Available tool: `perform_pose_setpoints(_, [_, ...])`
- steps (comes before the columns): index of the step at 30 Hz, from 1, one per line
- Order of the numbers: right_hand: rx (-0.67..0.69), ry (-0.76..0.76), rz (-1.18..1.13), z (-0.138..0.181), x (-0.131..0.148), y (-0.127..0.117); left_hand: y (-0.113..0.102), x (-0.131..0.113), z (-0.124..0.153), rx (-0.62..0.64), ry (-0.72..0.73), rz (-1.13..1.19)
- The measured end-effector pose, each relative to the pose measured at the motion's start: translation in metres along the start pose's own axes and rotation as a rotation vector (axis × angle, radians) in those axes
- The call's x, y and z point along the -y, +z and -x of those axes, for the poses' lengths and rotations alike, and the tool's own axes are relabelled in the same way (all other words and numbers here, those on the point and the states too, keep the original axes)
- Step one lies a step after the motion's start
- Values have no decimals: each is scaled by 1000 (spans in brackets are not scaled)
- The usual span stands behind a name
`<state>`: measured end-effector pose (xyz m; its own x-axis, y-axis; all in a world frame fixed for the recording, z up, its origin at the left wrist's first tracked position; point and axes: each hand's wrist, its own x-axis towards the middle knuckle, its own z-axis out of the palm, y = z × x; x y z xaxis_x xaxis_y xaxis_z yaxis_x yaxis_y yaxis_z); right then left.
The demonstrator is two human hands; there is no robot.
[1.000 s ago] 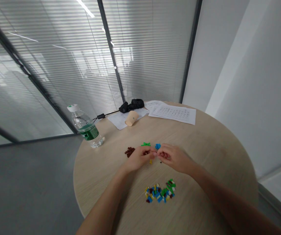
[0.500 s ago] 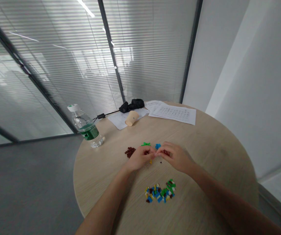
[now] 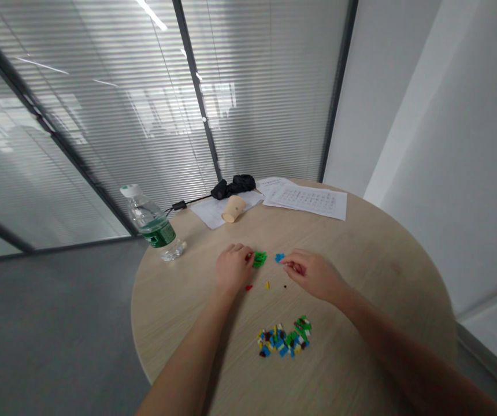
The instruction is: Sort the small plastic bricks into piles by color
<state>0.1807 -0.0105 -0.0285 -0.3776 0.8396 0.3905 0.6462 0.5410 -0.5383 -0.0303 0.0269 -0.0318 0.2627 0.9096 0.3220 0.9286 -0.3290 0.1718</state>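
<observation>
My left hand [image 3: 230, 269] rests knuckles-up on the round wooden table [image 3: 374, 254], fingers curled, fingertips touching a small cluster of green bricks [image 3: 259, 258]. It covers the spot where a brown cluster lay. My right hand [image 3: 311, 275] is pinched shut just right of a small blue brick piece [image 3: 279, 257]; what it pinches is too small to name. Between the hands lie a tiny red piece [image 3: 249, 286], a yellow piece [image 3: 267, 284] and a dark piece [image 3: 284, 285]. A pile of mixed coloured bricks [image 3: 284, 340] lies nearer to me.
A water bottle [image 3: 151, 224] stands at the table's left edge. At the far side are a tipped paper cup [image 3: 233, 208], printed sheets [image 3: 307, 200], and a black bundle [image 3: 234, 185] with a cable. Glass walls with blinds stand behind.
The hands, joined at the middle before, have parted. My left hand moved left over the brown cluster, beside the green bricks. A red piece now lies on the table.
</observation>
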Motion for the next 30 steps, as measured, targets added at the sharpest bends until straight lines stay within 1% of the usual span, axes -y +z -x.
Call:
perform_pose_setpoints(6, [48,17,31,-1,0,0,2,-2,-2,51,16,-63])
perform_pose_setpoints(14, [77,-5,42,0,1,-2,-1,-3,0,61,-2,-92])
perform_pose_setpoints(21, [104,-5,21,0,-2,0,2,0,-1,43,-2,-82])
perform_pose_setpoints(23, [164,-18,-34,1,-4,0,2,0,0,38,-6,-77])
perform_pose_setpoints(24, [222,-31,-75,2,-4,-1,2,0,0,34,-7,-73])
perform_pose_setpoints(28, [545,-77,-207,6,-6,-7,-1,0,1,18,-8,-50])
perform_pose_setpoints(30, [651,-86,-240,8,-7,-10,-4,0,2,12,-8,-34])
